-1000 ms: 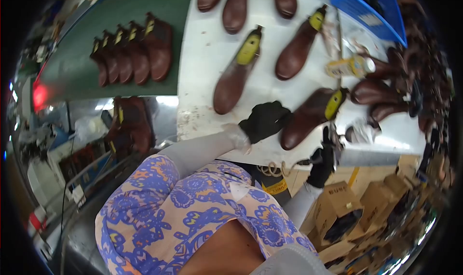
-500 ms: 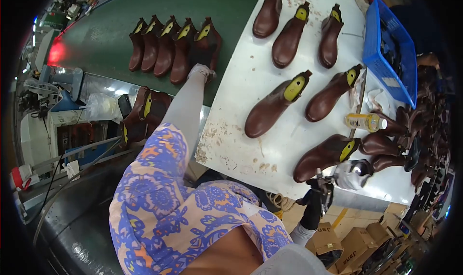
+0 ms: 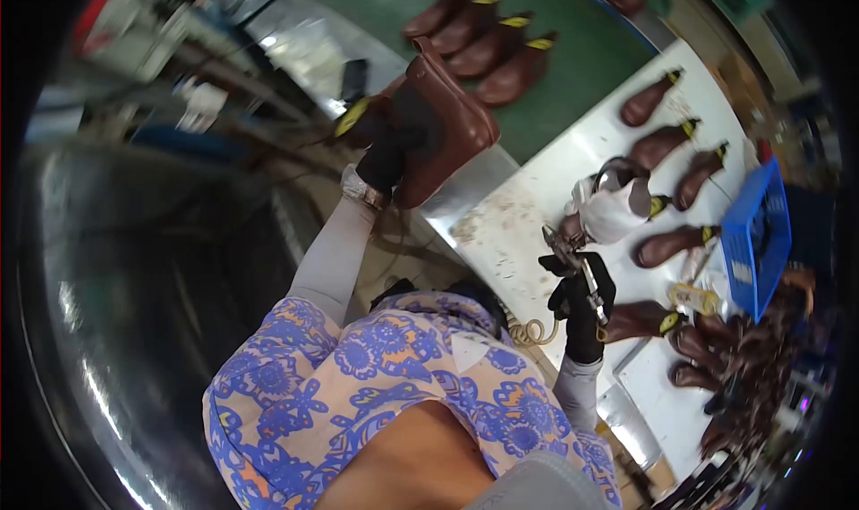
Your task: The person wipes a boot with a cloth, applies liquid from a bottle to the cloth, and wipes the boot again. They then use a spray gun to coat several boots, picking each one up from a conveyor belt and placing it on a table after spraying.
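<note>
My left hand, black-gloved with a pale cuff, is closed on a brown ankle boot with a dark side panel. The boot is held tilted, off the table's left edge. Beside it a yellow pull tab shows, apparently on another boot partly hidden by the held one. My right hand, also in a black glove, grips a metal spray gun. The gun's cup is wrapped in white cloth. Below the gun lies a brown boot on the white table.
Several boots stand in a row on the green conveyor belt. More boots are spread over the table. A blue crate, a yellow-liquid bottle and a pile of boots line the right side. A coiled hose hangs below the table edge.
My left hand has come back from the belt and now holds a boot raised on the left. My right hand has lifted the spray gun over the table. The view has turned left.
</note>
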The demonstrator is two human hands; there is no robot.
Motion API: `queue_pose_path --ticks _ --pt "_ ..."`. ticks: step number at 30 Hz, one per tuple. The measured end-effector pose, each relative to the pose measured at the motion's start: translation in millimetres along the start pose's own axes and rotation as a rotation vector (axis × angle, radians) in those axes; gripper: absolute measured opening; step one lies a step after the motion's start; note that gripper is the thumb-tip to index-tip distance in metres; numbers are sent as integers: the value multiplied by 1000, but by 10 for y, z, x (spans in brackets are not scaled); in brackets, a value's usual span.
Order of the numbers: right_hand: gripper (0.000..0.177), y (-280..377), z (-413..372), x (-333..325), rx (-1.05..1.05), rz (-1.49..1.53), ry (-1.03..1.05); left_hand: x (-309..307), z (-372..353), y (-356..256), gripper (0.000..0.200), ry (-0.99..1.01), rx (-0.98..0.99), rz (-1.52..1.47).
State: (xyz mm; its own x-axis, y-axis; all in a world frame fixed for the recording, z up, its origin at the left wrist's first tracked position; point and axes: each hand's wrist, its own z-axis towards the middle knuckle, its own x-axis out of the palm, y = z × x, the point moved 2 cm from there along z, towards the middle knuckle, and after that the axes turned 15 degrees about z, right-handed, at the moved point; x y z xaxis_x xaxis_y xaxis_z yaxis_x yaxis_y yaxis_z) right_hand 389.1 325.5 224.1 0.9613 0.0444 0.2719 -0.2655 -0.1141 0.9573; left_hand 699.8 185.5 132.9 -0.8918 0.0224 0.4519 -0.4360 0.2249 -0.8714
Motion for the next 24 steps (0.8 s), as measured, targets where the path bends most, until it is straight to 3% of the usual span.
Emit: queue_pose_path --ticks 2,5,8,11,12,14,16,19,20,21,23,24 --pt "42 35 53 370 9 22 137 -312 -579 -231 64 -81 30 -28" --pt "42 141 73 874 62 2 355 -912 -1308 -367 58 -99 129 -34" --pt "40 98 62 1434 87 -70 516 -1469 -1903 -470 64 -227 211 -197" --pt "35 82 -36 1972 107 -96 616 -2148 -2410 -409 63 -401 336 -119" --pt "29 157 -220 1823 74 -87 695 -2022 -2779 -288 62 -491 404 -58" --pt "27 -48 -301 2126 134 -127 781 -2456 -3120 -112 61 -611 489 7" --pt "20 -156 -376 2413 202 -118 872 -2383 -3456 -302 59 -721 489 -11" --pt "14 -410 -446 2668 35 -171 1058 -2495 -3751 -253 57 -881 481 -17" --pt "13 -447 -536 2743 113 -115 1057 -2552 -3874 -251 57 -926 494 4" --pt "13 -421 -596 2839 116 -117 1080 -2595 -3987 -231 57 -946 505 -1" --pt "13 -262 -701 3058 -107 -151 1134 -2669 -4143 -200 58 -797 598 -37" --pt "13 -327 -649 3034 0 -191 1129 -2761 -4195 -152 58 -810 605 -39"
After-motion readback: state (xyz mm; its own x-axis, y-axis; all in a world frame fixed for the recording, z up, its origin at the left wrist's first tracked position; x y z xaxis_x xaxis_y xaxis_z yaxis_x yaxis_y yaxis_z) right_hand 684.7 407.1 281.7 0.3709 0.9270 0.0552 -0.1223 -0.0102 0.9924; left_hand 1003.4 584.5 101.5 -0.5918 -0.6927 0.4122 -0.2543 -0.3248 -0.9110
